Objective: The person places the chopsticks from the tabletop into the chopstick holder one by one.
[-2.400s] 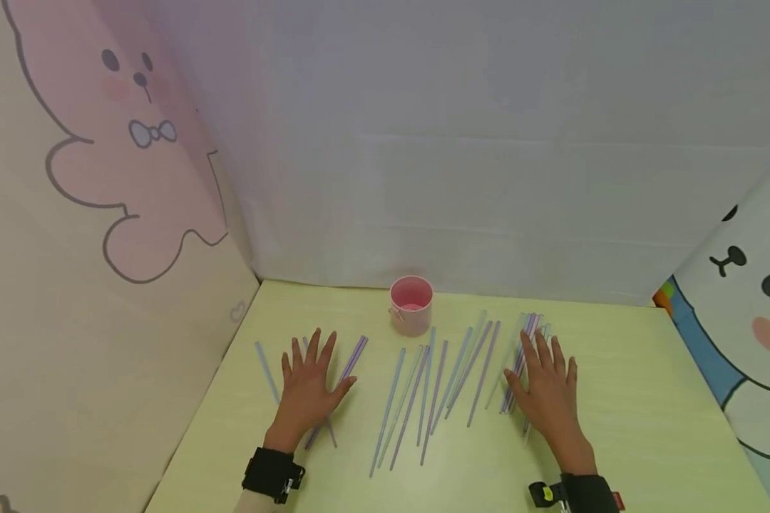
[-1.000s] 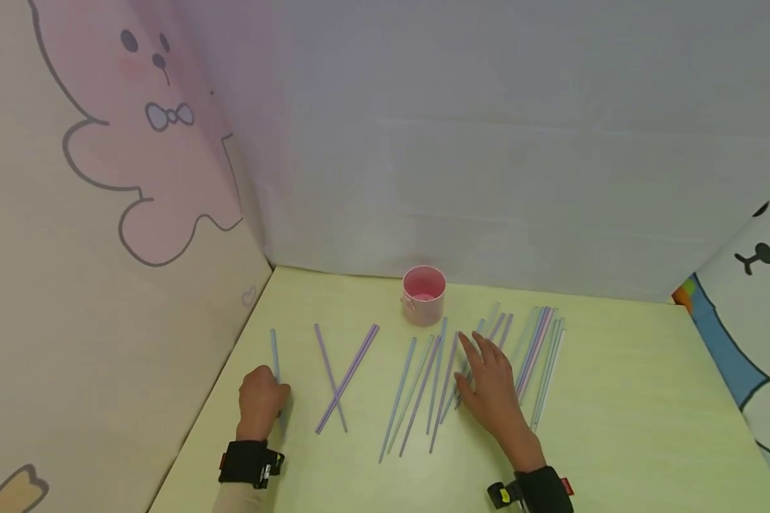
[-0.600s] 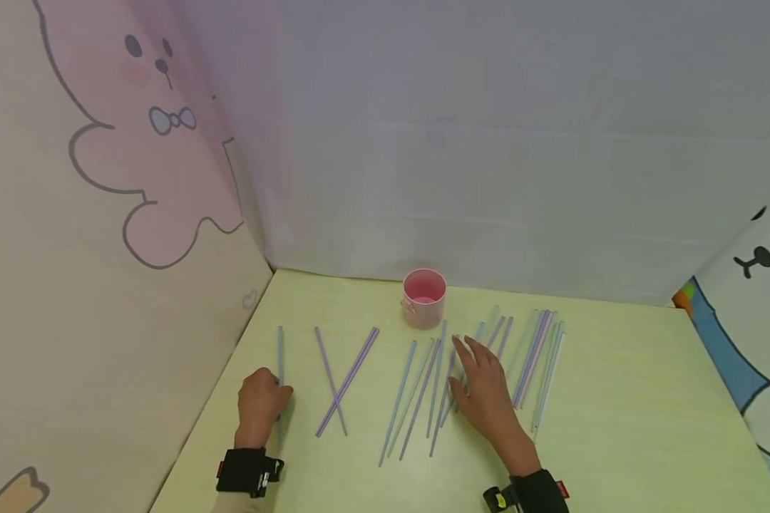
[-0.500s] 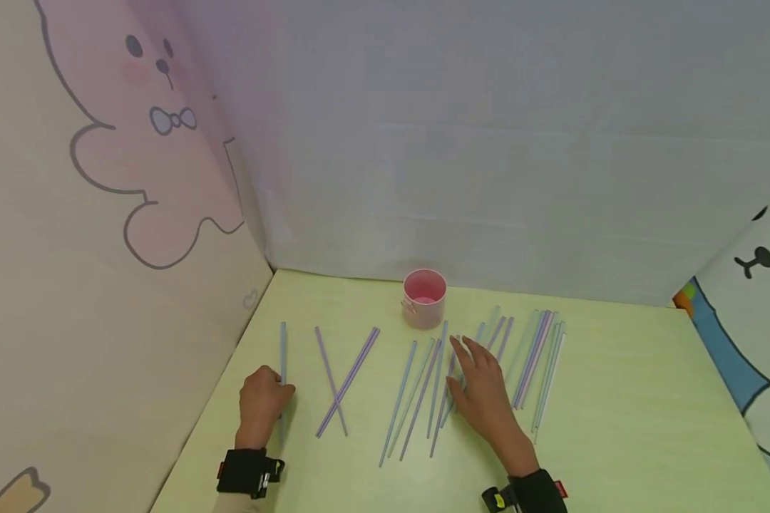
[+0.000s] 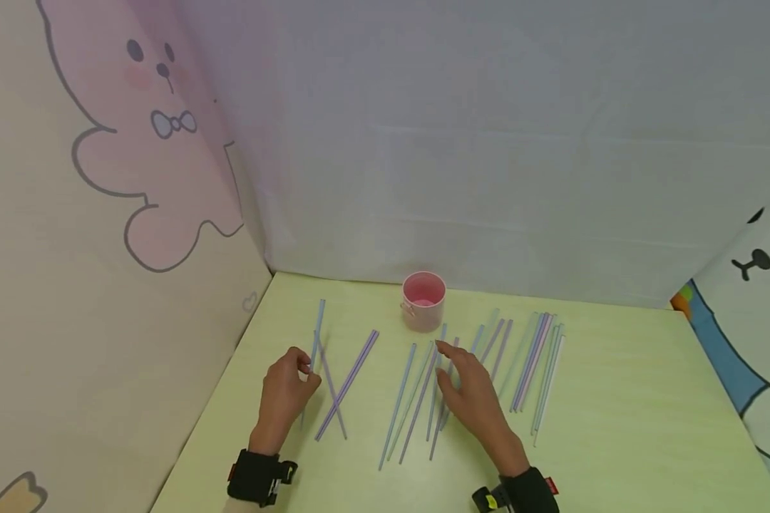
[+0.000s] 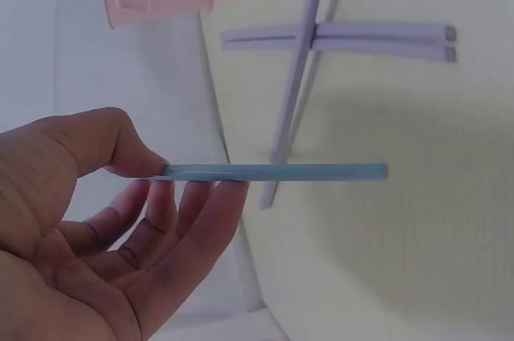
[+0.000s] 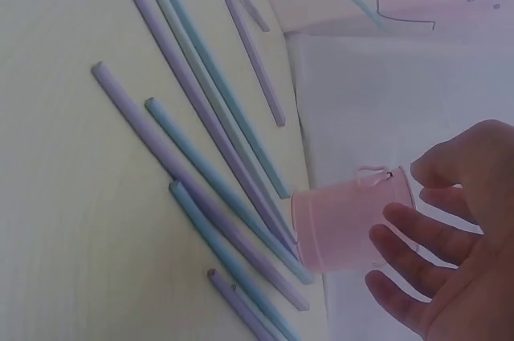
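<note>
My left hand [image 5: 282, 399] pinches a thin blue stick [image 6: 321, 172] between thumb and fingertips. In the left wrist view the stick shows above the table, its free end sticking out past the fingers. Close beside it, a single purple stick [image 6: 291, 100] lies across a pair of purple sticks [image 6: 385, 40]. Over the middle row of sticks hovers my right hand [image 5: 478, 399], fingers loosely bent and holding nothing. Below it are a blue stick [image 5: 398, 406], a green stick [image 5: 411, 399] and several purple ones, partly hidden by the hand.
A pink bucket-shaped cup [image 5: 423, 317] with a small handle stands upright near the back of the pale yellow table [image 5: 616, 427]. More pastel sticks [image 5: 545, 377] lie at the right. A white curtain [image 5: 488, 178] hangs behind; printed cartoon sheets flank both sides.
My left hand went from lying flat over the left sticks to gripping the blue stick, then lifted it and moved right. My right hand moved left from the right-hand sticks to the middle ones.
</note>
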Action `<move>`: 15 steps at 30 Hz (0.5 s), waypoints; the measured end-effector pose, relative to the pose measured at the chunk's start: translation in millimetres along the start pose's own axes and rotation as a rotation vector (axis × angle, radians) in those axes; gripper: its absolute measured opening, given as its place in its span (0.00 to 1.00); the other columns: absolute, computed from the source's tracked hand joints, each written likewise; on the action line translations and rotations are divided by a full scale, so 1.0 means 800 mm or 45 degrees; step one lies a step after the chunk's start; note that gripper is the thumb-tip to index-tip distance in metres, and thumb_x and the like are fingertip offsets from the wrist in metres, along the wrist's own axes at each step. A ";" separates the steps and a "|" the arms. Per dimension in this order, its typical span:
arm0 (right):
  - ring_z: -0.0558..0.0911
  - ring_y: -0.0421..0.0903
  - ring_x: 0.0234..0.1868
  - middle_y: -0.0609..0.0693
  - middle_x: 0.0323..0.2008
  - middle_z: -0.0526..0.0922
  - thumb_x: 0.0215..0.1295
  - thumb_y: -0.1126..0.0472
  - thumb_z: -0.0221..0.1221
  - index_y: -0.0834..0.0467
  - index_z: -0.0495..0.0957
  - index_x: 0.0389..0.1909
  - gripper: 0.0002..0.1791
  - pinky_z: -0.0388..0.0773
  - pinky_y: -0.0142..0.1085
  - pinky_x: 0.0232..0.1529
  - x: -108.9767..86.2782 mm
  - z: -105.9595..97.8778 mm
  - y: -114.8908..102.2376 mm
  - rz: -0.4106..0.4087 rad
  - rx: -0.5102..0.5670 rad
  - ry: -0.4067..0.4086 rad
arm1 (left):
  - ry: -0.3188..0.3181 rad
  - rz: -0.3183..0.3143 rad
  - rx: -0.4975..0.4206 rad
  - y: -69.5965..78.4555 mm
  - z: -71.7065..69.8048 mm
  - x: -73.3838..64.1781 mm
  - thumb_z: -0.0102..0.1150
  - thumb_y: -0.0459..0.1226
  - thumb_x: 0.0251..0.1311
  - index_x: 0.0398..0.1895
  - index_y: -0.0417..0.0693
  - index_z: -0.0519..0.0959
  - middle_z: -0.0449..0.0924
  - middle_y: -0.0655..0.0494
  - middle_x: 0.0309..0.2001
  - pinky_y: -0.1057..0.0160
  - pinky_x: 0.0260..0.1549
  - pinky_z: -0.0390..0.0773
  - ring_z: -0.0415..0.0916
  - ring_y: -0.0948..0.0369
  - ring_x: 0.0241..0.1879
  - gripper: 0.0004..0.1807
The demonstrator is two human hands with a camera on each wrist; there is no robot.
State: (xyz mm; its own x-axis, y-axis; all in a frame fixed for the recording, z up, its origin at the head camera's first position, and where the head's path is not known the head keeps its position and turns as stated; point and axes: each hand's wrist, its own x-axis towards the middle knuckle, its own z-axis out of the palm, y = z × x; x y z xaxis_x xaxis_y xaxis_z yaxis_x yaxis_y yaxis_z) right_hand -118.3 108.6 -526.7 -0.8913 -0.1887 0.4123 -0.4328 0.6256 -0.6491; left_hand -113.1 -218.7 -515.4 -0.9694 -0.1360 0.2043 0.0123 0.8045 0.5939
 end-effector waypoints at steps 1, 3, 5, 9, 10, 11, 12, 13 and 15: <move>0.78 0.52 0.53 0.54 0.54 0.81 0.64 0.65 0.62 0.58 0.73 0.64 0.26 0.78 0.53 0.50 0.001 0.001 -0.003 -0.004 0.033 -0.001 | 0.010 0.035 -0.016 0.006 0.002 -0.001 0.66 0.29 0.47 0.36 0.38 0.77 0.78 0.52 0.27 0.65 0.15 0.66 0.67 0.60 0.18 0.12; 0.80 0.51 0.51 0.53 0.52 0.83 0.65 0.64 0.62 0.57 0.74 0.63 0.25 0.79 0.51 0.49 0.004 0.003 -0.010 -0.011 0.098 -0.005 | 0.027 0.094 -0.041 0.020 0.008 -0.003 0.65 0.28 0.47 0.36 0.40 0.77 0.78 0.53 0.27 0.65 0.14 0.67 0.68 0.62 0.17 0.11; 0.81 0.48 0.49 0.52 0.51 0.84 0.65 0.62 0.63 0.54 0.75 0.61 0.23 0.81 0.50 0.48 0.008 0.004 -0.016 -0.001 0.181 -0.006 | 0.041 0.142 -0.064 0.035 0.015 -0.006 0.65 0.28 0.47 0.35 0.41 0.77 0.77 0.55 0.27 0.66 0.14 0.69 0.69 0.64 0.17 0.11; 0.83 0.44 0.46 0.51 0.48 0.85 0.66 0.61 0.63 0.50 0.77 0.58 0.20 0.83 0.48 0.45 0.014 0.007 -0.031 0.060 0.355 -0.023 | 0.021 0.237 -0.113 0.062 0.030 -0.014 0.63 0.28 0.46 0.35 0.43 0.78 0.78 0.58 0.28 0.66 0.17 0.73 0.71 0.68 0.18 0.10; 0.83 0.44 0.45 0.51 0.46 0.85 0.66 0.61 0.62 0.50 0.78 0.58 0.19 0.84 0.48 0.43 0.015 0.008 -0.035 0.076 0.388 -0.028 | 0.008 0.261 -0.123 0.067 0.034 -0.017 0.63 0.28 0.46 0.35 0.44 0.78 0.78 0.59 0.28 0.66 0.18 0.74 0.72 0.68 0.19 0.10; 0.83 0.44 0.44 0.50 0.44 0.85 0.66 0.61 0.62 0.49 0.78 0.57 0.19 0.84 0.48 0.42 0.016 0.009 -0.038 0.094 0.412 -0.036 | -0.003 0.285 -0.130 0.071 0.038 -0.019 0.63 0.28 0.47 0.35 0.45 0.78 0.78 0.60 0.29 0.66 0.19 0.74 0.72 0.69 0.19 0.10; 0.83 0.44 0.42 0.49 0.42 0.86 0.66 0.60 0.62 0.48 0.78 0.57 0.18 0.85 0.47 0.41 0.016 0.010 -0.041 0.109 0.427 -0.046 | -0.011 0.312 -0.133 0.073 0.041 -0.021 0.63 0.28 0.47 0.35 0.46 0.78 0.78 0.60 0.29 0.66 0.19 0.75 0.73 0.68 0.20 0.11; 0.83 0.44 0.41 0.48 0.41 0.85 0.66 0.60 0.62 0.48 0.78 0.56 0.18 0.85 0.47 0.39 0.017 0.011 -0.044 0.117 0.436 -0.052 | -0.021 0.334 -0.135 0.075 0.044 -0.023 0.63 0.29 0.48 0.36 0.47 0.77 0.78 0.61 0.30 0.66 0.20 0.76 0.73 0.68 0.21 0.11; 0.84 0.44 0.40 0.46 0.39 0.85 0.66 0.57 0.62 0.47 0.78 0.56 0.17 0.86 0.45 0.38 0.017 0.014 -0.047 0.125 0.452 -0.063 | -0.039 0.378 -0.138 0.078 0.050 -0.027 0.64 0.31 0.49 0.36 0.50 0.77 0.78 0.62 0.31 0.67 0.21 0.78 0.75 0.68 0.23 0.11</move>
State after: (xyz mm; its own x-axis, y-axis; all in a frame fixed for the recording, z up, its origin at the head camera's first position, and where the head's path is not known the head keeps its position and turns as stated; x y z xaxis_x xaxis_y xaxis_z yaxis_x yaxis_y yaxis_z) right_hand -115.3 74.3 -503.7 -0.9326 -0.1828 0.3112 -0.3571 0.3426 -0.8690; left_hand -101.3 -142.8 -513.8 -0.9264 0.1146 0.3588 0.3206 0.7399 0.5914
